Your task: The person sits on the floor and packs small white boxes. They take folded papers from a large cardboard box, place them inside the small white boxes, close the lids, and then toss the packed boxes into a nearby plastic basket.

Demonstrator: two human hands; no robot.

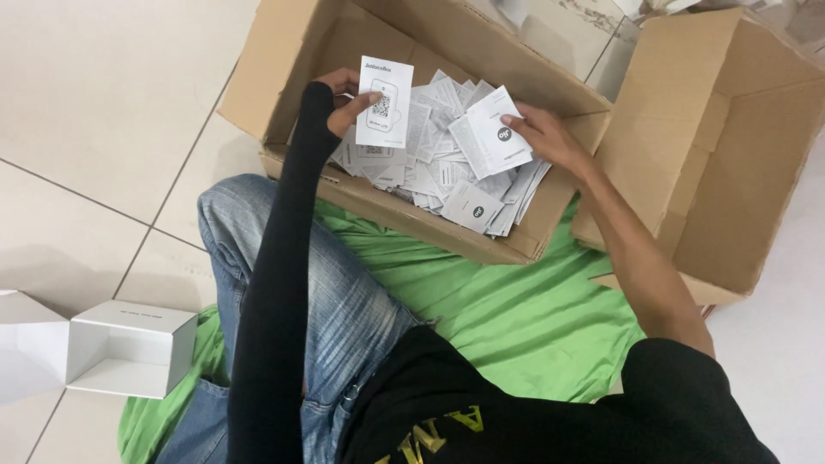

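My left hand (346,96), in a black sleeve, holds a white printed card (384,103) upright over a brown cardboard box (284,51). Inside the box lies a loose heap of white leaflets (430,163). My right hand (541,133) reaches into the box from the right and grips a folded white leaflet (491,131) at its edge, lifting it above the heap.
A second open cardboard box (730,146) lies on its side at the right. An open white carton (129,348) sits on the tiled floor at the lower left. A green cloth (507,305) is spread under my legs in blue jeans.
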